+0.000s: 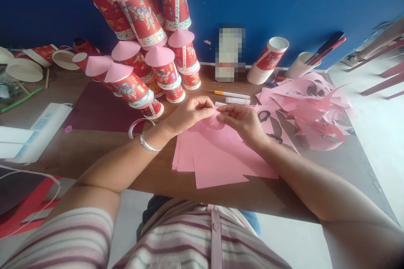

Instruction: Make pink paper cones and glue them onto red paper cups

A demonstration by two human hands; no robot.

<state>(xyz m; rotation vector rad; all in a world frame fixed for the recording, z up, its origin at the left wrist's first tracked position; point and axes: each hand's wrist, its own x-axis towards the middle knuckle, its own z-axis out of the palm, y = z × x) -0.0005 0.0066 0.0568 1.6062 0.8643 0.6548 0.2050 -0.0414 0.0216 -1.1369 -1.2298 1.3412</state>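
Note:
Between my two hands is a small piece of pink paper (215,121), rounded at its lower edge, held above a stack of pink paper sheets (217,155). My left hand (195,113), with a silver bangle on its wrist, pinches the piece's left side. On its right side the fingers of my right hand (241,121) close on it too. Black-handled scissors (274,138) lie by my right wrist, partly hidden. Just beyond my hands rest a yellow marker (232,94) and a glue stick (238,101).
Red paper cups with pink cone tops (139,17) stand stacked at the back left. Pink paper scraps (311,101) pile up on the right. A cup stack (268,61) and a pen cup (299,65) stand near the blue wall. A white power strip (44,132) lies left.

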